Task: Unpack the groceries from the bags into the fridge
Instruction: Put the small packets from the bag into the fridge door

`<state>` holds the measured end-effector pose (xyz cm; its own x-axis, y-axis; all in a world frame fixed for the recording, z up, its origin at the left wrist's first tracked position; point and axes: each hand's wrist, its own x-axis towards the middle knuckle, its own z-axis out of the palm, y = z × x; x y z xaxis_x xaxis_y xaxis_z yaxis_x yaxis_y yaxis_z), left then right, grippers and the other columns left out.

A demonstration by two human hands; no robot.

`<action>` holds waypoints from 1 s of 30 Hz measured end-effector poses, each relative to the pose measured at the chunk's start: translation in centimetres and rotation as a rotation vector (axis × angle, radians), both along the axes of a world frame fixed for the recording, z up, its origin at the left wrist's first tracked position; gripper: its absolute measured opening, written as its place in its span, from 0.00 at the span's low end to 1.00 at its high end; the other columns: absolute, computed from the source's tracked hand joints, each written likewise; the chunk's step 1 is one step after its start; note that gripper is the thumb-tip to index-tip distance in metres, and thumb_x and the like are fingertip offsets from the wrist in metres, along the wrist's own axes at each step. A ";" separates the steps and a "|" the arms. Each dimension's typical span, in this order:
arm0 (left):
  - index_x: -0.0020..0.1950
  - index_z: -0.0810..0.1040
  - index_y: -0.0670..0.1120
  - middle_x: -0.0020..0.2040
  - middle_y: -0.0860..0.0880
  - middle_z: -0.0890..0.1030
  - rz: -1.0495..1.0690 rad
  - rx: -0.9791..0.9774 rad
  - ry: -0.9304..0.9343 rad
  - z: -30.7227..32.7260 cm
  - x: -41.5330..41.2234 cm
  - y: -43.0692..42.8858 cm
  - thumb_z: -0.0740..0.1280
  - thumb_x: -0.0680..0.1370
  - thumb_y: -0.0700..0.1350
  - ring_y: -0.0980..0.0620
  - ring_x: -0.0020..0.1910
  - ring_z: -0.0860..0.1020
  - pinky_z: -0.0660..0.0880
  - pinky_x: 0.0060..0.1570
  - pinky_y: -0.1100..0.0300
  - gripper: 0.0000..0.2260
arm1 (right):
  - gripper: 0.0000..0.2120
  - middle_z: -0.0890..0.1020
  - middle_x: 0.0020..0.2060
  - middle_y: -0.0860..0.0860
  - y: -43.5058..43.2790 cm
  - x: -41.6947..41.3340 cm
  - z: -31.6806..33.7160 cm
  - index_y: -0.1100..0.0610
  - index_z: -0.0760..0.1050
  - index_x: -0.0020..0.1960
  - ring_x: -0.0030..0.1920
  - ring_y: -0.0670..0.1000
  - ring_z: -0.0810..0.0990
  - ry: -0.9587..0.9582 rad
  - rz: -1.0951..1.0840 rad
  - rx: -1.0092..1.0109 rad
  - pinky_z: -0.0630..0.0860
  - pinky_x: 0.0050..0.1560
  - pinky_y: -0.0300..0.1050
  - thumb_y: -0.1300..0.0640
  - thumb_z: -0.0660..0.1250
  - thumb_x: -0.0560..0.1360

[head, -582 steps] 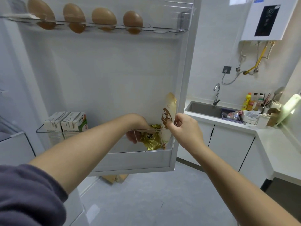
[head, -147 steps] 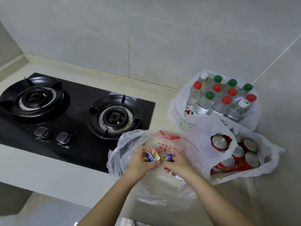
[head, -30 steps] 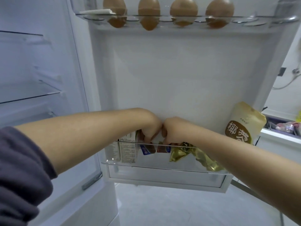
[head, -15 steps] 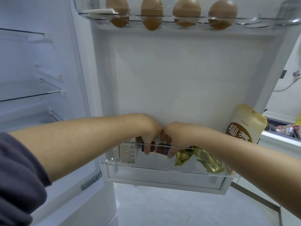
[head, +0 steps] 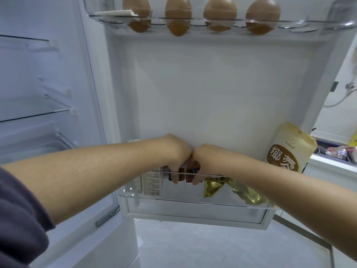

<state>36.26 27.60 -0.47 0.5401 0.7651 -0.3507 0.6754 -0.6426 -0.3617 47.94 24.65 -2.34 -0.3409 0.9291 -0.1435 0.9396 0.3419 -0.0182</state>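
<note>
White fridge walls and glass shelves point(head: 34, 113) fill the left; straight ahead is the open door, whose top rack point(head: 309, 24) carries four brown eggs point(head: 176, 14). Along the clear door bin point(head: 193, 202), from the left, two milk cartons point(head: 151, 182) stand upright. Next comes my left hand point(head: 177, 157), fingers curled round one small snack packet point(head: 181, 176), its knuckles touching my right hand point(head: 202, 161), which pinches a second packet point(head: 190, 174). Both packets are inside the bin behind its front wall, long axis roughly upright, lower ends pointing down; my fingers hide most of them. Right of them two gold foil packs point(head: 212, 185) lie tilted, and one beige pouch point(head: 287, 151) stands upright at the bin's right end.
</note>
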 end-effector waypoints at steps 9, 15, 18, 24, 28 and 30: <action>0.43 0.77 0.56 0.35 0.60 0.76 -0.001 0.026 -0.001 -0.2 -0.1 0.0 0.75 0.68 0.59 0.54 0.41 0.76 0.68 0.33 0.62 0.12 | 0.17 0.84 0.46 0.51 0.3 0.0 -0.2 0.51 0.84 0.53 0.47 0.51 0.80 0.012 -0.006 0.026 0.74 0.43 0.41 0.48 0.78 0.67; 0.53 0.80 0.53 0.43 0.57 0.79 0.014 0.052 -0.040 -0.2 -0.1 0.0 0.75 0.68 0.60 0.52 0.45 0.78 0.70 0.40 0.61 0.19 | 0.23 0.84 0.50 0.50 0.1 0.2 -0.2 0.55 0.81 0.58 0.52 0.51 0.80 0.074 -0.041 0.064 0.77 0.49 0.42 0.47 0.78 0.66; 0.53 0.78 0.51 0.48 0.56 0.80 0.028 0.060 -0.011 0.0 0.0 -0.2 0.74 0.68 0.62 0.51 0.46 0.77 0.70 0.41 0.60 0.21 | 0.24 0.83 0.52 0.49 -0.3 0.4 0.2 0.54 0.79 0.61 0.54 0.51 0.80 0.070 -0.029 0.063 0.77 0.54 0.45 0.47 0.77 0.68; 0.58 0.77 0.48 0.49 0.52 0.78 0.030 0.117 -0.051 2.0 -0.1 -1.6 0.71 0.72 0.60 0.49 0.46 0.75 0.70 0.40 0.59 0.21 | 0.14 0.85 0.49 0.47 -1.1 1.6 1.4 0.53 0.81 0.56 0.50 0.49 0.81 0.027 0.031 -0.018 0.77 0.54 0.44 0.55 0.73 0.71; 0.63 0.76 0.50 0.58 0.50 0.78 0.033 0.146 -0.129 2.9 -0.2 -2.6 0.68 0.74 0.61 0.48 0.54 0.78 0.75 0.48 0.57 0.23 | 0.18 0.85 0.46 0.46 -1.4 2.5 1.9 0.52 0.81 0.55 0.47 0.47 0.81 0.007 0.048 -0.087 0.78 0.52 0.45 0.54 0.78 0.67; 0.63 0.76 0.50 0.58 0.51 0.78 0.042 0.154 -0.187 3.3 -0.1 -3.3 0.67 0.75 0.60 0.48 0.54 0.78 0.76 0.50 0.57 0.21 | 0.19 0.85 0.47 0.47 -1.8 2.9 1.9 0.53 0.80 0.57 0.47 0.48 0.81 -0.006 0.076 -0.081 0.78 0.52 0.45 0.54 0.78 0.67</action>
<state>36.14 24.31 2.81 0.5514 0.8248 -0.1250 0.7647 -0.5596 -0.3194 50.84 22.89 -0.46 -0.4085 0.8860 -0.2195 0.9113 0.4095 -0.0427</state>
